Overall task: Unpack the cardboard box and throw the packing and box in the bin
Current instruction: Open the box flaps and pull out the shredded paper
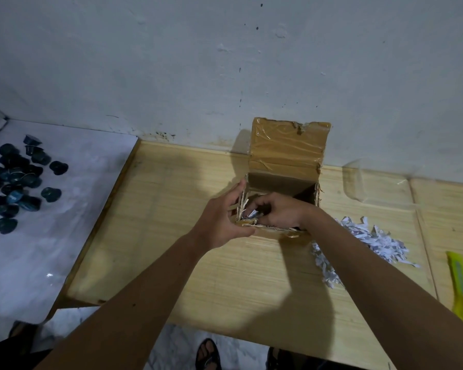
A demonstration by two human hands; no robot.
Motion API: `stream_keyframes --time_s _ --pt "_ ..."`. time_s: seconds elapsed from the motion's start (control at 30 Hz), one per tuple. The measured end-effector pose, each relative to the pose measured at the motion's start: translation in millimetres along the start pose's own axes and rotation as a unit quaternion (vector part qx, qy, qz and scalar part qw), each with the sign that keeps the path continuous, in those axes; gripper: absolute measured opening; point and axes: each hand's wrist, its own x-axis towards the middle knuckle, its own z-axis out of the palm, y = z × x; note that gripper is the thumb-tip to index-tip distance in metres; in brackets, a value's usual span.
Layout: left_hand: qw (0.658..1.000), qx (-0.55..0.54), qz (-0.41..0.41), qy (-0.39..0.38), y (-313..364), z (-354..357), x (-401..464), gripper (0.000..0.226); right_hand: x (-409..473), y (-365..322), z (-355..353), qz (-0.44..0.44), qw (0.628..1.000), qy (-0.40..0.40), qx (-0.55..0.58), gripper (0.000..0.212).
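A small brown cardboard box [284, 180] stands on the wooden table near the wall, its taped lid flap [288, 145] folded up at the back. My left hand [219, 220] holds the box's near left corner, thumb on the front face, fingers along the left side. My right hand [275, 212] reaches down inside the box, fingers curled round white shredded paper packing [250, 214]. A heap of the same shredded paper [358, 247] lies on the table just right of the box.
The wooden table [171, 236] runs up to a grey wall. A yellow utility knife [459, 281] lies at the right edge. Clear tape [372, 182] lies behind the paper heap. Several dark capsules [19, 177] sit on a white surface at the left.
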Motion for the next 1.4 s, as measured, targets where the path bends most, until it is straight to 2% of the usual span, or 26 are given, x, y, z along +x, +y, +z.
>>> stream_keyframes --time_s 0.27,0.43,0.63,0.8,1.0,1.13,1.27,1.4 --pt "1.0 -0.005 -0.001 -0.004 -1 2 -1 0.123 5 4 4 -0.013 0.999 -0.031 0.02 0.029" --pt "1.0 -0.009 0.0 0.0 0 2 -3 0.122 6 4 6 -0.003 0.999 -0.016 0.035 0.029" --pt "1.0 -0.03 -0.008 0.005 1 2 -3 0.121 -3 1 1 -0.029 0.994 0.005 0.107 0.016" --pt "0.999 -0.05 -0.01 0.001 -2 4 -3 0.119 -25 -2 -8 -0.024 0.989 0.045 0.139 0.017" --pt "0.999 -0.051 -0.014 0.002 -1 3 -5 0.117 -61 -9 -16 -0.004 0.972 0.113 0.204 0.008" --pt "1.0 -0.021 -0.006 0.004 -1 3 -7 0.119 -95 -8 -29 -0.02 0.964 0.153 0.218 0.016" --pt "1.0 0.027 -0.004 0.014 -3 3 -7 0.12 -134 8 -47 -0.025 0.958 0.185 0.219 0.014" --pt "0.999 -0.024 -0.039 0.029 3 10 -5 0.115 -174 42 -58 -0.004 0.952 0.229 0.204 0.009"
